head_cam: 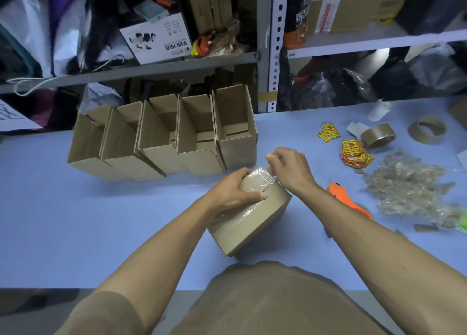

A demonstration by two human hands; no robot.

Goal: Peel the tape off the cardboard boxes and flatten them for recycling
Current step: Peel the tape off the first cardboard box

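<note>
Cardboard box, closed and wrapped with clear tape along its top, is stood on the blue table directly under both hands, near the table's front edge. The left hand is laid over the box's far left corner, with its fingers curled round the far side and the thumb pressed flat on the top face, so the box is clamped between thumb and fingers. The right hand is held just above the far end of the box, its fingertips pinched together on a crinkled, lifted end of the tape; the strip is seen rising from the box's top edge to those fingertips.

Beyond the fingertips, a row of open boxes is lined up on the table, leaning against one another, their flaps raised. Just behind the right wrist, an orange tool is partly hidden by the forearm; what kind of tool it is cannot be told. Further out from the right hand, a heap of crumpled tape strips is spread on the table, with yellow and red stickers and a brown tape roll beyond it. Cluttered metal shelving is seen behind the table.
</note>
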